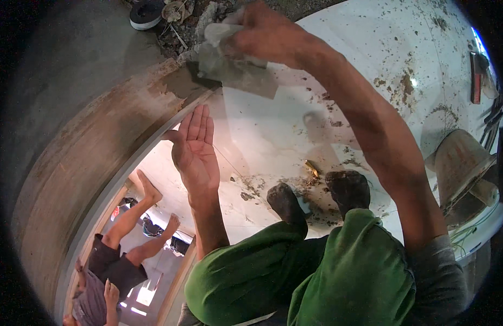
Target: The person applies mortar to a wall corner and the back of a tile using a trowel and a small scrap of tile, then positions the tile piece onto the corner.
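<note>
Mortar-caked trowel point(238, 68) gripped in right hand point(265, 32), pressed to cement edge point(178, 81), left hand point(196, 146) flat, fingers spread wide, empty, above white tiled floor point(273, 136).

Building site, indoor floor work: white tiled floor point(273, 136) spattered with grey mortar, raw cement wall edge point(99, 141), pile of rubble and debris point(191, 22), mortar-caked bucket point(460, 163) tipped beside loose hand tools point(493, 117).
</note>
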### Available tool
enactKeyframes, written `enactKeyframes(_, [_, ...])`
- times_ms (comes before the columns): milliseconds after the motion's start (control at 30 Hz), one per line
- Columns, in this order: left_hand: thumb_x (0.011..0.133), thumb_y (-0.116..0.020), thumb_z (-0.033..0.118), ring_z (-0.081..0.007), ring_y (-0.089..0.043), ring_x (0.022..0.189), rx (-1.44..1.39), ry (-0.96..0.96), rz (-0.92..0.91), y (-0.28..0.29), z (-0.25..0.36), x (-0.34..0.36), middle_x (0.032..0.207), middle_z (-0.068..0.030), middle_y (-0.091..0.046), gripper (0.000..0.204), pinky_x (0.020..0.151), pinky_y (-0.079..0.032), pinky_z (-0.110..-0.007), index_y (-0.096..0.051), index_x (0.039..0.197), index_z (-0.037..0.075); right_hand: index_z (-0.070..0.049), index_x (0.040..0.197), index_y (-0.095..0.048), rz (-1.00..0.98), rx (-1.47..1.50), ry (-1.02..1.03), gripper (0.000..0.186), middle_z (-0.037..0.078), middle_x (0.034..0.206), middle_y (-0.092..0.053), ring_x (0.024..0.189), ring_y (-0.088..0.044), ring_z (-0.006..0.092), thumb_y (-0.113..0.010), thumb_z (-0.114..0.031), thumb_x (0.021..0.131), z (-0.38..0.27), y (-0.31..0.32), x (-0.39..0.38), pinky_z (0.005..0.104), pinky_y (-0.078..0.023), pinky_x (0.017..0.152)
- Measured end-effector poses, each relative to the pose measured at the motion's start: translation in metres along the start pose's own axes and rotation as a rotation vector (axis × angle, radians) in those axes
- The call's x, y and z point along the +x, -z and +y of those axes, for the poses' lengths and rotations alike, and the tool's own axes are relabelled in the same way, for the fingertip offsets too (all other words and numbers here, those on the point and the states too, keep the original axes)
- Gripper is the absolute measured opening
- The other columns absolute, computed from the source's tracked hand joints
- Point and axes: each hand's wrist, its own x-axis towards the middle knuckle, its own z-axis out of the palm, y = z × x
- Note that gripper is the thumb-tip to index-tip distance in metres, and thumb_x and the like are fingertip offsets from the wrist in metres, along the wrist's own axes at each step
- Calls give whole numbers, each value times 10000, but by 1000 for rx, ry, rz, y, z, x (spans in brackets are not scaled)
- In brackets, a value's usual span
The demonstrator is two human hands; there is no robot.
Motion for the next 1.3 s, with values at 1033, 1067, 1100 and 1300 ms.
enactKeyframes(1033, [1090,-435,582,-403,-409,1519,12,12,-26,4,-5,3,1577,-347,-433,858,1309,-298,-494,-371,1511,-163,73,1042,-757,132,-9,124,438,278,975,-763,938,-765,344,-757,-274,776,16,-19,-3,464,-612,882])
enactKeyframes(1067, [1090,-435,582,-403,-409,1519,9,15,-26,5,-6,3,1577,-347,-433,858,1309,-298,-494,-371,1511,-163,73,1042,-757,133,-11,121,438,278,975,-763,938,-765,344,-757,-274,776,2,-11,-6,464,-612,882])
enactKeyframes(1100, [1092,-432,579,-404,-411,1517,-2,22,-18,5,-7,3,1574,-344,-439,852,1309,-298,-493,-374,1509,-162,65,1048,-738,64,-54,-84,374,212,949,-768,900,-752,285,-725,-251,850,-15,-3,-9,423,-596,831])
enactKeyframes(1300, [1077,-492,581,-408,-458,1487,28,2,-13,2,-5,4,1559,-361,-447,922,1274,-349,-496,-311,1523,-206,73,1079,-758,224,-185,128,449,240,968,-762,899,-740,310,-749,-279,800,35,-20,4,424,-590,849])
